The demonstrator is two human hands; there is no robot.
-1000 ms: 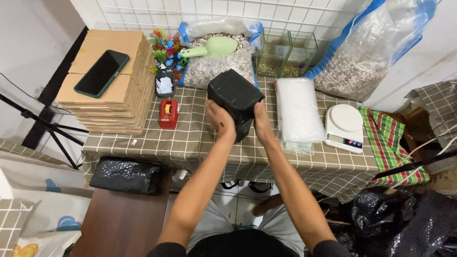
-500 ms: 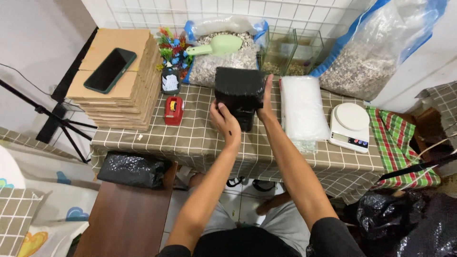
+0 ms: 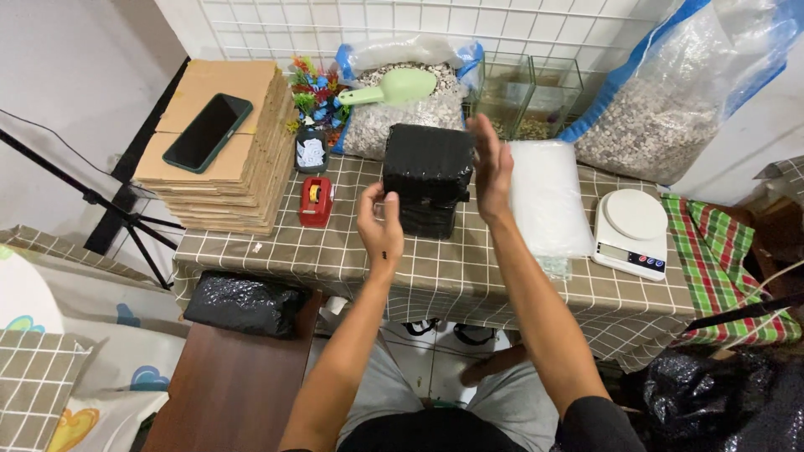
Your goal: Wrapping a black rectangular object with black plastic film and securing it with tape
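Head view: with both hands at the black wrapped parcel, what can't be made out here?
- Black parcel: its contents, hidden by opaque wrap; its near left face, partly behind the left hand.
- Right hand: motion-blurred, so contact with the parcel cannot be told.
- Kitchen scale: display too small to tell.
- Large gravel bag: top cut off by the frame's edge.
- Glass tanks: contents dim behind glass.

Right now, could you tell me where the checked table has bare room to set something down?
The front strip of the table is bare, from below the red tape dispenser across to below the white scale. The back row is crowded: cardboard stack, gravel bags, glass tanks, black parcel.
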